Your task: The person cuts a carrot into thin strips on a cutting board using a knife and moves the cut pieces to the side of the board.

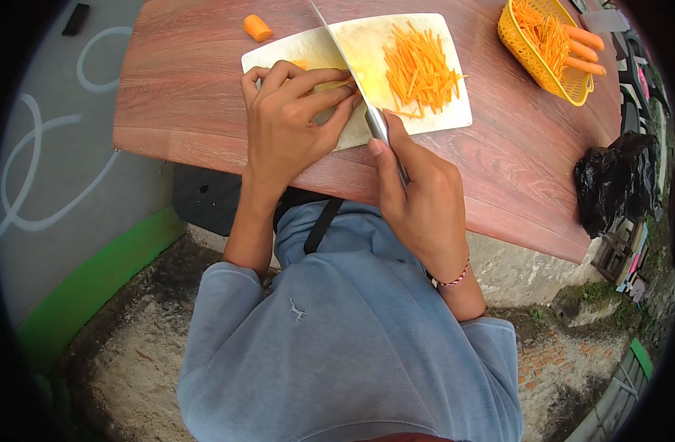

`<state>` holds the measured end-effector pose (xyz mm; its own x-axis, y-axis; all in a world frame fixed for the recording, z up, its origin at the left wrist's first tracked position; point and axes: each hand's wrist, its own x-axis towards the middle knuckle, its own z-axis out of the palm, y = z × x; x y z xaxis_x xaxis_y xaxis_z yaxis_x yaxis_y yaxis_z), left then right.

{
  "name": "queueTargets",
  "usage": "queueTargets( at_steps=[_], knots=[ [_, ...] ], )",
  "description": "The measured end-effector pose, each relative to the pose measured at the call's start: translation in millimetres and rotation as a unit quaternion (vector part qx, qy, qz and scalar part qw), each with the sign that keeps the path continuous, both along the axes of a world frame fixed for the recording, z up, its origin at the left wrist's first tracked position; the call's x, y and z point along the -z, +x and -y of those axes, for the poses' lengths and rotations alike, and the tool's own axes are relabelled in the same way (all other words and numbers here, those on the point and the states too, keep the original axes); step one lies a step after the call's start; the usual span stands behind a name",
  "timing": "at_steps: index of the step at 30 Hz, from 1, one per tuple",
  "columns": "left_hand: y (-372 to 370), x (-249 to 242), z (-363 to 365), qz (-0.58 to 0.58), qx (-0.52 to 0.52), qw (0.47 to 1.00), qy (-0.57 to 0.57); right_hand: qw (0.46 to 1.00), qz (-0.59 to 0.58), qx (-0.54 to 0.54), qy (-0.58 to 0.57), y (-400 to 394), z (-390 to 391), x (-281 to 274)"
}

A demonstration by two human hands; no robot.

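On the white cutting board (446, 110), my left hand (289, 110) rests with its fingers bent and fingertips pressed close to the blade. A bit of orange carrot (299, 64) shows past those fingers; the rest of what they hold is hidden. My right hand (422, 188) is wrapped round the handle of a kitchen knife (377, 124), its thumb along the metal. The blade meets the board beside my left fingertips and points away from me. A pile of carrot strips (420, 70) lies on the board's right side.
A carrot chunk (257, 28) sits on the wooden table (514, 169) beyond the board. At the far right, a yellow basket (532, 55) holds shredded carrot and several whole carrots (584, 51). A black plastic bag (617, 180) hangs at the table's right edge.
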<state>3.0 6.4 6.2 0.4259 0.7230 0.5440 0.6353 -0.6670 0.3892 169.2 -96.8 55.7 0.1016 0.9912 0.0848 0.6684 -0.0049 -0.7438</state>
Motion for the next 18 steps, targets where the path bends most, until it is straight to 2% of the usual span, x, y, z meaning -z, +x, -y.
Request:
queueTargets(
  at_steps=[6, 8, 11, 15, 18],
  knots=[
    [0.8, 0.5, -0.2, 0.0, 0.004, 1.0, 0.022, 1.0, -0.006, -0.003, 0.024, 6.1, -11.3, 2.0],
    [1.2, 4.8, -1.5, 0.01, -0.005, 1.0, 0.028, 0.998, -0.05, -0.002, -0.044, 14.6, -4.4, -6.4],
    [0.6, -0.4, 0.7, -0.002, -0.004, 1.0, 0.028, 0.995, -0.063, 0.015, -0.071, 25.4, 7.0, -9.5],
    [1.4, -2.1, 1.2, -0.007, -0.008, 1.0, 0.018, 0.996, -0.078, 0.028, -0.024, 29.1, 8.5, -2.2],
    [1.7, 1.1, -0.5, 0.016, -0.012, 1.0, 0.021, 0.992, -0.088, 0.034, -0.082, 27.9, 5.7, -7.6]
  ],
)
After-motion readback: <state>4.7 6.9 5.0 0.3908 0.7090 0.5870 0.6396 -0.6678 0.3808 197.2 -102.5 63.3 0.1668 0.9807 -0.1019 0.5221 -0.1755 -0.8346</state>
